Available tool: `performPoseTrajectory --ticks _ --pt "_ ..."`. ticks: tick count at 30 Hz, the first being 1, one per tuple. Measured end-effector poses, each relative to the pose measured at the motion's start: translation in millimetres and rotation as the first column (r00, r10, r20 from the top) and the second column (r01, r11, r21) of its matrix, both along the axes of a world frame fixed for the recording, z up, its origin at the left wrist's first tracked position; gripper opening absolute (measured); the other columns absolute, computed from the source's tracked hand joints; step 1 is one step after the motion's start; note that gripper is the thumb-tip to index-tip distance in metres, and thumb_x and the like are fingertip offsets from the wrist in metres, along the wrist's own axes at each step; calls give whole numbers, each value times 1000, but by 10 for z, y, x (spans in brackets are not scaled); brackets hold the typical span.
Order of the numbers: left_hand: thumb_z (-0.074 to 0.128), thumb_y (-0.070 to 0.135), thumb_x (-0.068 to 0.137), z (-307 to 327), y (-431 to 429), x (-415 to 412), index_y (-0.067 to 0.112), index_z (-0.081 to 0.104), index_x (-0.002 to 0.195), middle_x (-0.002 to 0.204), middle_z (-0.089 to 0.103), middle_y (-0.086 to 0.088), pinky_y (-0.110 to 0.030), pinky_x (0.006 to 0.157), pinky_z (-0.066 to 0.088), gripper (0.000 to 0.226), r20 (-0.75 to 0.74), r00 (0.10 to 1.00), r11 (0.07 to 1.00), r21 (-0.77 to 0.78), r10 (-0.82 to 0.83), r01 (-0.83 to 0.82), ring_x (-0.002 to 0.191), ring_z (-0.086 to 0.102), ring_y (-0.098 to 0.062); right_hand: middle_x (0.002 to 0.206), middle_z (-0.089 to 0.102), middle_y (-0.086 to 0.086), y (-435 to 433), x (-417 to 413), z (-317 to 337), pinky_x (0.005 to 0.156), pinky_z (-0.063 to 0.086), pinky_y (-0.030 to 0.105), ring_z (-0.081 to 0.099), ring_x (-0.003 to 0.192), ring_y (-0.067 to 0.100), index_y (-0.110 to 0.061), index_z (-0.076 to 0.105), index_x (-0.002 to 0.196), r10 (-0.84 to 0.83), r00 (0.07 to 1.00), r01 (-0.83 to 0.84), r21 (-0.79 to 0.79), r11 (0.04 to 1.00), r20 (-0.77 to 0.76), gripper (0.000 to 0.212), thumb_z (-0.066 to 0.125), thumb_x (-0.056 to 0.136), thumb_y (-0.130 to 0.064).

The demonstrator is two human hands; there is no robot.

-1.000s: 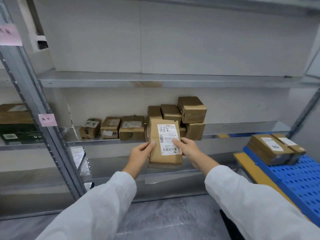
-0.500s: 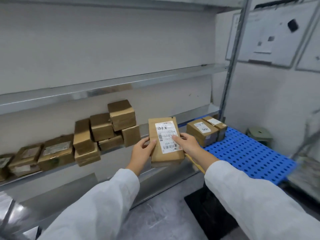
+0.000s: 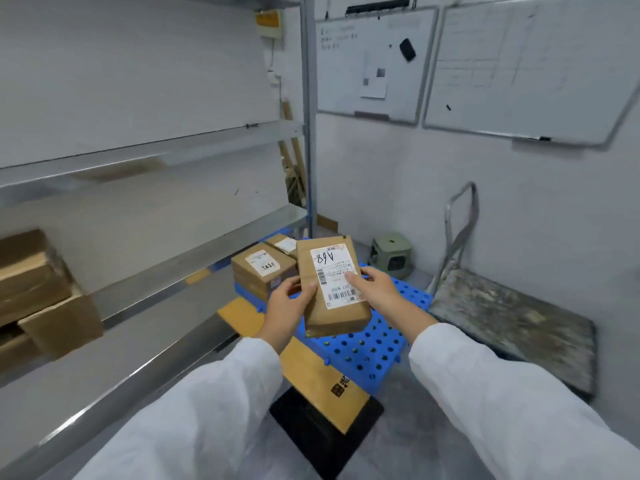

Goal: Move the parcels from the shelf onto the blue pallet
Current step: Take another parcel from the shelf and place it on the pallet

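Observation:
I hold a flat brown parcel (image 3: pixel 313 299) with a white label between both hands, in the air over the blue pallet (image 3: pixel 367 348). My left hand (image 3: pixel 289 306) grips its left edge, thumb on the front. My right hand (image 3: pixel 375 289) grips the right edge, thumb on the label. On the pallet's far end lie two labelled parcels, a bigger one (image 3: pixel 261 273) and a smaller one (image 3: pixel 284 244) behind it. More parcels (image 3: pixel 38 292) sit on the metal shelf (image 3: pixel 194 271) at the far left.
A flat yellow-brown board (image 3: pixel 311 368) lies along the pallet's near side, above a black mat (image 3: pixel 325 431). A worn hand cart (image 3: pixel 512 317) stands to the right. A green stool (image 3: pixel 393 252) sits by the wall. Two whiteboards hang above.
My view and both hands have swung right, away from the shelf. The held parcel now hangs over the blue pallet instead of in front of the shelf.

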State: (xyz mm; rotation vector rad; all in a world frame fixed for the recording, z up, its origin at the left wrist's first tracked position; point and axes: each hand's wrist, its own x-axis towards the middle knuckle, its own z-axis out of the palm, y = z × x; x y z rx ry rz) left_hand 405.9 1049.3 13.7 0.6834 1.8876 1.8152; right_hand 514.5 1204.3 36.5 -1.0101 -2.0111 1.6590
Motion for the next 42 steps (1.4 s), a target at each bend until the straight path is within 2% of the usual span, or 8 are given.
performPoseTrajectory --ticks 4,7,13,16,21,31,38,42 --pt "65 35 92 -61 467 76 18 61 120 115 66 3 -27 83 55 33 -1 998 997 -43 -61 60 104 64 -9 105 70 1 417 132 -87 78 57 34 68 89 14 -16 60 124 -49 999 49 1 999 9 39 63 91 -37" --pt "64 33 93 -126 782 81 17 61 119 116 65 1 -29 86 55 30 6 998 997 -35 -67 68 105 63 -11 109 69 4 722 133 -132 87 56 40 68 94 18 -14 59 124 -79 996 79 25 997 28 39 63 92 -35" --pt "63 34 93 -262 1438 -218 16 60 124 120 64 -1 -42 96 53 36 31 999 998 -45 -41 42 111 61 -15 102 67 -3 1395 -202 -152 83 56 34 67 90 11 -13 58 125 -33 998 30 58 998 57 40 63 92 -34" --pt "64 35 93 -292 1783 -518 16 61 124 121 64 0 -31 88 55 36 3 1000 999 -46 10 -10 109 61 -12 113 67 2 1757 -538 -158 89 55 38 66 95 15 -12 57 127 -23 998 18 75 997 65 43 63 91 -35" --pt "63 36 93 -346 2273 -961 17 59 126 120 62 3 -15 71 46 38 25 992 991 -59 124 -123 99 59 -5 120 65 3 2256 -1079 -154 79 56 32 66 96 14 -14 51 132 83 992 -90 66 994 98 46 62 92 -35" --pt "61 37 93 -404 2694 -1470 22 58 122 116 60 2 -15 68 45 33 -17 942 935 -124 334 -333 92 57 0 101 65 -7 2792 -1975 -266 65 51 19 65 85 4 -17 57 126 247 963 -255 65 965 112 36 59 94 -33" --pt "58 40 94 -531 3052 -2036 14 61 125 122 58 -8 -36 91 52 40 -88 889 857 -238 450 -458 101 60 -16 107 67 -2 3177 -2744 -355 59 47 15 63 82 4 -16 60 121 380 916 -389 56 919 130 29 58 95 -30" --pt "57 38 95 -618 3197 -2329 17 62 122 117 58 -4 -21 78 42 34 -182 845 784 -317 503 -534 96 55 -11 115 66 2 3346 -3196 -487 77 55 29 65 95 15 -13 58 123 451 880 -462 48 886 151 32 57 95 -28"
